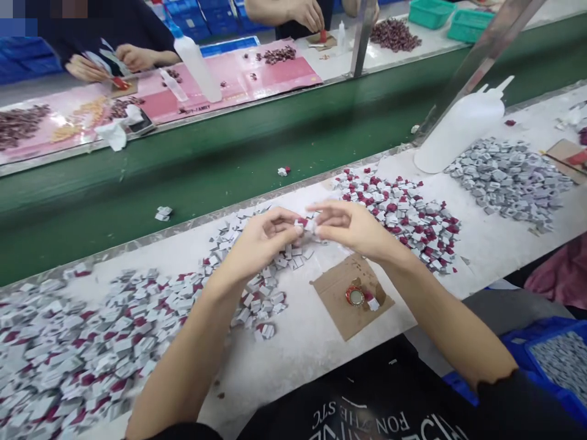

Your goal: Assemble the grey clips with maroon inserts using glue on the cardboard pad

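My left hand [270,235] pinches a small white-and-dark-red plastic piece [301,223] between thumb and fingers. Close beside it, my right hand [346,225] has thumb and fingertips on a small white piece [310,225]; the two pieces meet or nearly meet, and I cannot tell if they are joined. Below the hands lies a brown cardboard square [334,299] bearing a red-rimmed bottle cap [354,296] and another white-and-red piece [373,303]. Loose white and dark-red pieces [123,330] spread under and left of my left forearm. Another heap of them [408,220] lies beyond my right hand.
A white squeeze bottle [463,131] and a grey-white heap [511,180] are at right. A green conveyor belt [257,146] carries a few stray pieces, with a slanted metal post [452,91] before it. Across it, co-workers' hands work. A blue crate [513,342] is lower right.
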### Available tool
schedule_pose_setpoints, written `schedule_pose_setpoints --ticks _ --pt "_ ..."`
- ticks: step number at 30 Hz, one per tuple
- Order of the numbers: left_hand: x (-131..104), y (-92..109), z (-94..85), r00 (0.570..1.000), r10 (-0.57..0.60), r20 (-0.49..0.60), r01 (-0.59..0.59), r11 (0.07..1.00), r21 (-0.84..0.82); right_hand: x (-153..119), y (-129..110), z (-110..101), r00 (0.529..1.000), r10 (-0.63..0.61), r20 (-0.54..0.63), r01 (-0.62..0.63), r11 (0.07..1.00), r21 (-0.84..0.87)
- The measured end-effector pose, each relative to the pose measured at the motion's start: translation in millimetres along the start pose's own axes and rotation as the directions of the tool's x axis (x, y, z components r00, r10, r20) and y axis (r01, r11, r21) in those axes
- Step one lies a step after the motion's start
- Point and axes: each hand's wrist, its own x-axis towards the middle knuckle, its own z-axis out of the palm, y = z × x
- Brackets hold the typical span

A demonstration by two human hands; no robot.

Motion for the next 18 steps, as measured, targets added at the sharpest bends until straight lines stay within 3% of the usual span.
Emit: schedule_pose_setpoints --ticks 2,4,6,9,12,15,18 --pt "0.3 -5.9 -20.0 0.973 0.000 -0.230 0.001 1.000 0.002 42.6 -2.2 1.9 0.999 -0.014 -0.052 0.004 0.982 -0.188" --pt "1.0 -12.9 -33.0 0.893 -0.001 -0.451 0.001 1.000 0.001 91.6 -2.1 11.8 0.987 -0.040 -0.153 -0.030 0.903 -0.429" --pt "2.7 -18.9 -37.6 0.838 -0.024 -0.545 0.014 1.000 -0.022 138.7 0.0 30.2 0.982 0.001 -0.188 -0.104 0.835 -0.540" --pt "6.2 -24.0 -33.7 0.859 -0.088 -0.505 0.071 0.996 -0.052 189.7 5.1 62.1 0.984 0.025 -0.176 -0.116 0.840 -0.530" --pt "12.6 -25.8 -28.9 0.871 -0.119 -0.477 0.110 0.993 -0.047 212.1 11.7 76.6 0.986 0.042 -0.164 -0.114 0.881 -0.460" --pt "31.0 -26.2 -29.3 0.873 -0.138 -0.468 0.135 0.990 -0.040 211.3 17.4 61.7 0.983 0.056 -0.175 -0.111 0.940 -0.324" --pt "70.0 -26.4 -28.2 0.882 -0.181 -0.434 0.177 0.983 -0.051 189.8 18.8 25.3 0.973 0.054 -0.223 -0.089 0.985 -0.149"
